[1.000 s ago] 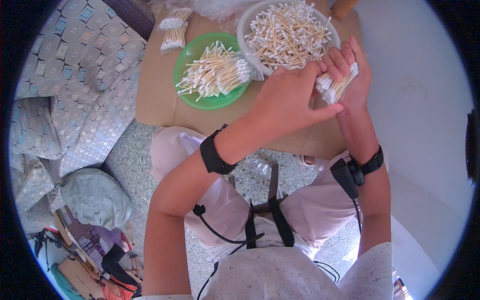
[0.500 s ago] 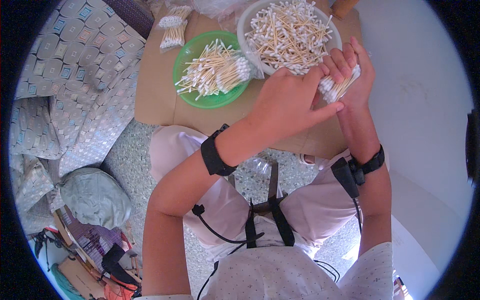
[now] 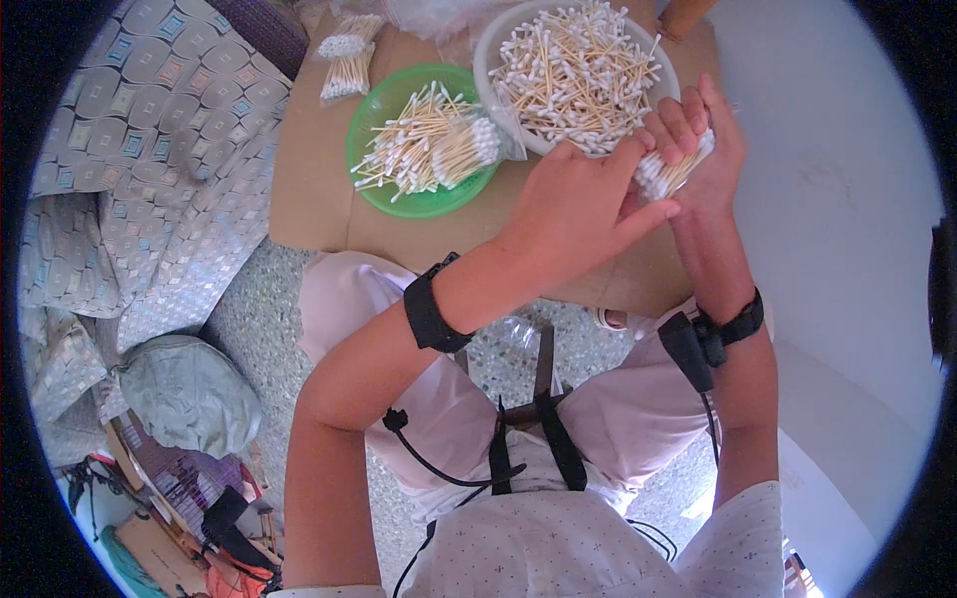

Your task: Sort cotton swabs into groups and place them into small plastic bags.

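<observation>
A bundle of cotton swabs (image 3: pixel 676 171) with white tips is held between my two hands, above the front right of the brown board. My right hand (image 3: pixel 720 159) is closed round the bundle from the right, its fingers curled over the top. From the left, my left hand (image 3: pixel 583 194) grips the bundle's other side, thumb along the lower edge. Just beyond my hands stands a white bowl (image 3: pixel 485 85) heaped with loose cotton swabs. Left of it, a green bowl (image 3: pixel 361 182) holds more loose swabs and a clear bag of swabs (image 3: pixel 467 149) leaning at its right side.
Packed bags of swabs (image 3: pixel 346 60) lie at the board's far left, near clear plastic (image 3: pixel 429 15). The brown board (image 3: pixel 309 189) spans my knees' front. A pale wall (image 3: pixel 827 179) rises close on the right; patterned cloth (image 3: pixel 150 149) hangs at left.
Both hands shift very slightly left with the bundle, which tilts a little. The bowls look unchanged.
</observation>
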{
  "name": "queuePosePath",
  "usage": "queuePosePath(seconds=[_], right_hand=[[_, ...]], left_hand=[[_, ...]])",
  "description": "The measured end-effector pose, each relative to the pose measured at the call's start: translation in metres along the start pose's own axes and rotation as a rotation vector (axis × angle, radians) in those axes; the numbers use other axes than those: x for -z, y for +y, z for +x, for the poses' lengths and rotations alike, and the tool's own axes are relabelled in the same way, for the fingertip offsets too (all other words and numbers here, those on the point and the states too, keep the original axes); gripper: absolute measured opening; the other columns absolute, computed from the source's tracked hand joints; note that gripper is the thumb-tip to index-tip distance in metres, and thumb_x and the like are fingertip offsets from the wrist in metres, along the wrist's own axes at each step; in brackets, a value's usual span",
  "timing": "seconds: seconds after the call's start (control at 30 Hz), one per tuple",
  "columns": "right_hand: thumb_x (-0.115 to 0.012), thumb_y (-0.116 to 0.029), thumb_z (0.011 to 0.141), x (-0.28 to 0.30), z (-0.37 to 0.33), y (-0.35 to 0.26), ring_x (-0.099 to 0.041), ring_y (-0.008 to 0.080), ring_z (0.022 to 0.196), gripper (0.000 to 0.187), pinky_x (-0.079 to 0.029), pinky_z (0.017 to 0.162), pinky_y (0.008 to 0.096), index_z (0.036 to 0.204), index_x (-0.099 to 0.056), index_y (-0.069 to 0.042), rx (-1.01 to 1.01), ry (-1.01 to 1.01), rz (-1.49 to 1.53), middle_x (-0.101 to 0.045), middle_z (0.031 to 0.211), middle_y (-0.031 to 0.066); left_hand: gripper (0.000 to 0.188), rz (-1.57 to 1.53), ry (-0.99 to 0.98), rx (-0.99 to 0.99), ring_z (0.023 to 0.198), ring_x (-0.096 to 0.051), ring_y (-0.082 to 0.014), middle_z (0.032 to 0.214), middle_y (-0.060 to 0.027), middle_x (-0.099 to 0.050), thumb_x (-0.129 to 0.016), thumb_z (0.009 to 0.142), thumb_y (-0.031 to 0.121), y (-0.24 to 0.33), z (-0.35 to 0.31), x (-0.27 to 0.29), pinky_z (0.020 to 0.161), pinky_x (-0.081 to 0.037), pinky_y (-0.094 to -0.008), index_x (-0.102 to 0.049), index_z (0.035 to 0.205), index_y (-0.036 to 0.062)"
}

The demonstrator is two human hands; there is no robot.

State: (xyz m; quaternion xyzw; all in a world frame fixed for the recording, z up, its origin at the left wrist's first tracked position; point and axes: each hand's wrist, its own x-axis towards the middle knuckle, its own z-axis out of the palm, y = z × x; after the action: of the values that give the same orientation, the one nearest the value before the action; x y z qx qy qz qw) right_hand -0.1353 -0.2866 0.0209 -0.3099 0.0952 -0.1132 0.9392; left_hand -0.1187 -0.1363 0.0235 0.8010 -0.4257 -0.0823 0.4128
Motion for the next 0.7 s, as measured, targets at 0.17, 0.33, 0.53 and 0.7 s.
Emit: queuePosePath(seconds=[0.17,0.33,0.53,0.7], right_hand=[[-0.046,-0.034,0.094,0.003,0.001,0.001,-0.034,0.0130,0.040,0.038,-0.039,0.049,0.0294,0.062,-0.040,-0.015,-0.019,-0.048,0.036,-0.034,0.047,-0.0013],[-0.044,-0.033,0.095,0.001,0.002,0.002,-0.035,0.0137,0.042,0.038,-0.039,0.051,0.0311,0.063,-0.039,-0.015,-0.055,-0.061,0.090,-0.034,0.047,-0.0009],[-0.043,-0.031,0.095,0.005,0.004,0.001,-0.036,0.0139,0.043,0.037,-0.040,0.054,0.0309,0.062,-0.039,-0.015,-0.056,-0.146,0.162,-0.035,0.048,-0.0011],[-0.043,-0.029,0.094,0.009,0.006,-0.010,-0.036,0.0128,0.043,0.036,-0.040,0.055,0.0309,0.060,-0.039,-0.016,-0.017,-0.180,0.180,-0.036,0.048,-0.0025]], left_hand=[[0.054,0.085,0.091,-0.072,0.058,-0.059,-0.0322,0.062,-0.0113,-0.059,-0.066,0.079,0.045,-0.002,-0.002,-0.002,0.059,-0.048,-0.0407,-0.053,0.109,0.0010],[0.054,0.078,0.086,-0.028,0.057,-0.057,-0.0304,0.062,-0.0102,-0.059,-0.067,0.078,0.046,-0.002,-0.001,-0.002,0.058,-0.047,-0.0402,-0.054,0.106,0.0016],[0.057,-0.013,0.033,0.043,0.057,-0.059,-0.0271,0.062,-0.0085,-0.059,-0.070,0.074,0.049,0.002,0.003,0.002,0.054,-0.047,-0.0373,-0.055,0.104,0.0027],[0.053,0.033,0.037,0.044,0.055,-0.060,-0.0224,0.060,-0.0064,-0.059,-0.071,0.073,0.047,0.004,0.006,0.009,0.052,-0.048,-0.0339,-0.058,0.105,0.0072]])
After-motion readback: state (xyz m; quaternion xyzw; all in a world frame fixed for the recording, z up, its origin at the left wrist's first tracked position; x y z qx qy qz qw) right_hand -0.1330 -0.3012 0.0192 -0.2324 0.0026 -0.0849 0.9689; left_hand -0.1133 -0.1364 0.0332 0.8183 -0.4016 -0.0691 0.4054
